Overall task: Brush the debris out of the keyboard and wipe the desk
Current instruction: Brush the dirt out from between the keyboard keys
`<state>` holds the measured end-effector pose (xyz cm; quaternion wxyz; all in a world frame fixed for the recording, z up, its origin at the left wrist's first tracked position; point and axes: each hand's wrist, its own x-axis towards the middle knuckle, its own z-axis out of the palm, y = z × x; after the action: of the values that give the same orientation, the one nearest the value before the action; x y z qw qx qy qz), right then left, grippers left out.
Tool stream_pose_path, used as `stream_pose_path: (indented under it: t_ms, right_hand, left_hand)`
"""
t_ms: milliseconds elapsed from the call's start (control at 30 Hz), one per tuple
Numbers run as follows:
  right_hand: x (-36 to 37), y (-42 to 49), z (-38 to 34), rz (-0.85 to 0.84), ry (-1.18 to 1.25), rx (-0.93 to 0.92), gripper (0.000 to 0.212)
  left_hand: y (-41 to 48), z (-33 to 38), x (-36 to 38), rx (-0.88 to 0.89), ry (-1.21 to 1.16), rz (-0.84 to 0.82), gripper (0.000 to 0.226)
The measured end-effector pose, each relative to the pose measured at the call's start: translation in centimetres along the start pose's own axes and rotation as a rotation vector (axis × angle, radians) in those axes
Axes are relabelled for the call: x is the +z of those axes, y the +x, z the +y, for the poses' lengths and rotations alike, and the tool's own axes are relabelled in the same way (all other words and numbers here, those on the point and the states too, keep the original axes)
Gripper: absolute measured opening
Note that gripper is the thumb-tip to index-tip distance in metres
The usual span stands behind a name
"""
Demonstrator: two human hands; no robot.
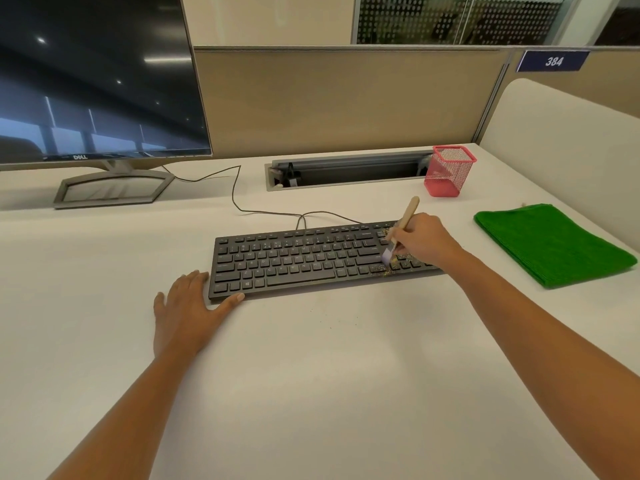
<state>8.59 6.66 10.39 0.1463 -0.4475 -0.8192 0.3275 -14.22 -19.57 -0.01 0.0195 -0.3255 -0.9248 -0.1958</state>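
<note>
The right hand grips a small brush, fingers curled round the lower part of its pale wooden handle. The handle tilts up and away from the person, and the bristles point down onto the keys at the right end of the keyboard. Yellowish debris lies scattered over the keys around and just in front of the bristles. A few specks also lie on the counter ahead of the keyboard's front edge.

The left hand lies flat and released on the counter at the keyboard's front left corner. Its fingers are straight and reach up beside the left edge, and the thumb stretches along the front edge, touching it.

The black keyboard sits about mid-counter, and its cable runs back toward the monitor, which stands dark at the far left. To the right of the keyboard, apart from it, lies a folded green cloth. Behind it stands a red mesh pen cup, just beside the right end of a cable slot in the counter. A tan partition rises behind, with a blue plate reading 384.
</note>
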Motion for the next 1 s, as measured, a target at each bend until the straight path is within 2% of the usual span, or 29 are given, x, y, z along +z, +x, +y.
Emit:
stream_pose_path:
  t_ms: [100,233,433,500,667,867,1000]
  right_hand:
    - [0.5,-0.1,0.2,0.048,-0.078,-0.024,0.028]
    - [1.4,-0.5,0.1,-0.073,-0.180,-0.095,0.031]
    - [1.4,-0.5,-0.6,-0.181,0.048,-0.132,0.023]
    - [1.0,-0.5,-0.8,-0.151,0.047,-0.137,0.022]
    - [0.8,-0.5,-1.0,0.011,-0.172,-0.189,0.017]
    - [3.1,-1.5,-2.0,-0.082,-0.085,-0.291,0.012]
    - [2.9,-1.3,-2.0,-0.092,0.108,-0.231,0.009]
  left_hand:
    - [0.0,0.0,-0.1,-0.002,0.000,0.001,0.083]
    - [-0.1,0.1,-0.1,0.003,-0.007,0.010,0.079]
    - [-0.1,0.2,-0.1,-0.003,-0.011,0.011,0.077]
    - [-0.1,0.2,-0.1,-0.003,-0.015,0.010,0.076]
    - [0.0,0.1,-0.1,-0.003,-0.010,0.009,0.076]
    - [-0.2,0.3,-0.3,-0.009,-0.025,0.011,0.075]
    - [-0.2,0.4,-0.4,-0.012,-0.027,0.014,0.075]
